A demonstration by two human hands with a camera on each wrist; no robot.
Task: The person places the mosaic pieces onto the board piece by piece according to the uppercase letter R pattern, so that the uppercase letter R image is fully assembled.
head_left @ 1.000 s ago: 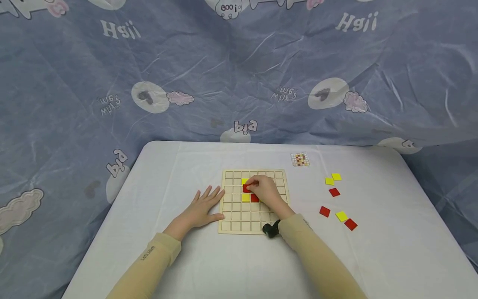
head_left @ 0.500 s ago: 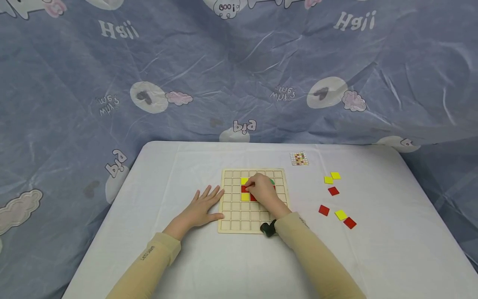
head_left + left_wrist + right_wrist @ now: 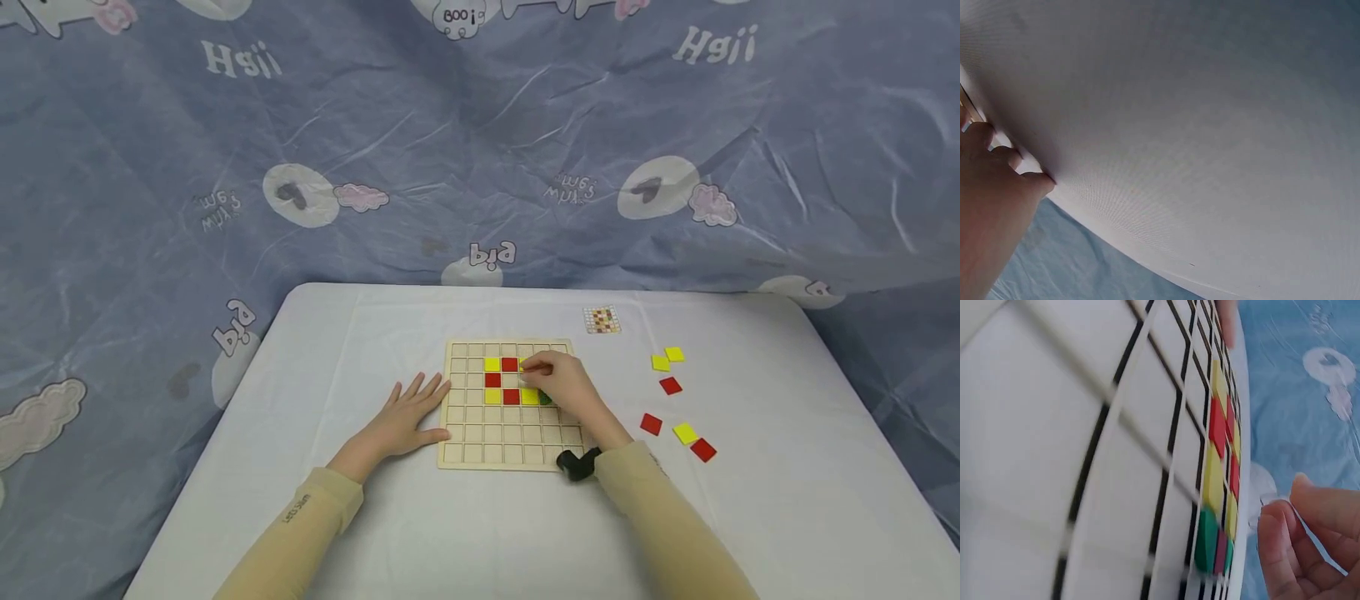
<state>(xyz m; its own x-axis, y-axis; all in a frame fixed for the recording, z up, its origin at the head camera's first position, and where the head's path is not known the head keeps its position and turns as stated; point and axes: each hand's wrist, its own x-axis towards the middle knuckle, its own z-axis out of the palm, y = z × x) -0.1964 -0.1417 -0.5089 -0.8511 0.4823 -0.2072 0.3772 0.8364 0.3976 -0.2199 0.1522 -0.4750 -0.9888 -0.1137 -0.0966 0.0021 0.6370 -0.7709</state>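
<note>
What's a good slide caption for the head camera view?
Right hand places coloured tiles on a wooden grid board while the left hand rests flat beside it.

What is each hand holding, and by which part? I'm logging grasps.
Left hand holds nothing, lying flat against the wooden grid board. Right hand hovers over the board; whether it pinches a tile cannot be told.

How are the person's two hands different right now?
The left hand lies flat with fingers spread, on the white table at the left edge of the wooden grid board. The right hand is over the board, fingers curled beside the coloured tiles; whether it holds one cannot be seen. A small black device sits at the right wrist only. Both arms wear beige sleeves.
</note>
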